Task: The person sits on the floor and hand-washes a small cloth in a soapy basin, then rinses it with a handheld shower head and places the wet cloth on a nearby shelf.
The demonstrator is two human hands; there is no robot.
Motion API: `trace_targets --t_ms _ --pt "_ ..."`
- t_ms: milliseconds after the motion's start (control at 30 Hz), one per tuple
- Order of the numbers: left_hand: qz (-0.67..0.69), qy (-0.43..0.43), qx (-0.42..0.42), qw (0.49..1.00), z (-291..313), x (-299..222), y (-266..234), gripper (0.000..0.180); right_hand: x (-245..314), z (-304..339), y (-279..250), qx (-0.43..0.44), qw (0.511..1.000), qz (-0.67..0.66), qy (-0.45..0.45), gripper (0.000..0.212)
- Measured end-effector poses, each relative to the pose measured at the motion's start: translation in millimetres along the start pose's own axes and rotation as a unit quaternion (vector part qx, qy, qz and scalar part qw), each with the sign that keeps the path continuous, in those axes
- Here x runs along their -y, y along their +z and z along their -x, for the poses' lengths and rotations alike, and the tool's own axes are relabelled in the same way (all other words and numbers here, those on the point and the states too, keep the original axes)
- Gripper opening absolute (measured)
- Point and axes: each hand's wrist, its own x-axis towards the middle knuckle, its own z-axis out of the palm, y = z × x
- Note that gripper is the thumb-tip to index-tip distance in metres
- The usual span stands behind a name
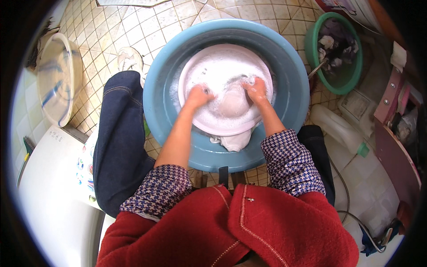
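A pale pink basin point(186, 80), full of white suds, sits inside a large blue tub point(155, 102). In the suds lies a wet, pale pinkish cloth point(234, 103), bulging up near the basin's near side. My right hand point(256, 90) is closed at the cloth's right edge, its fingertips partly covered by foam. On the other side, my left hand point(199, 95) is curled down into the suds; foam hides what its fingers hold, if anything. A white cloth point(236, 141) hangs between the basin's near rim and the tub.
A green basin point(310, 55) with dark and white laundry stands at the far right, a hose point(317, 68) beside it. A white jug with a green cap point(340, 129) lies on the right. At left, a cream basin point(73, 84) leans above a white appliance point(53, 178).
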Motion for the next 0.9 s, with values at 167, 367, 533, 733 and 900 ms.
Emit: trace_targets --t_ms 167,367,533,733,900 --pt "0.519 -0.108 -0.116 0.84 -7 6 13 0.041 -18 -16 33 -0.015 0.982 0.189 -0.021 0.032" --pt "0.461 -0.116 -0.242 0.846 -39 56 37 0.038 51 66 65 0.054 0.998 -0.011 -0.035 0.036" --pt "0.39 0.084 -0.032 0.917 -39 46 24 0.027 126 100 45 0.034 0.97 0.138 -0.198 0.028" --pt "0.554 -0.007 -0.132 0.822 0 -23 46 0.035 112 64 43 -0.052 0.99 0.092 -0.097 0.027" --pt "0.568 -0.034 -0.037 0.822 8 -6 27 0.038 84 94 88 -0.014 0.981 0.124 -0.148 0.031"
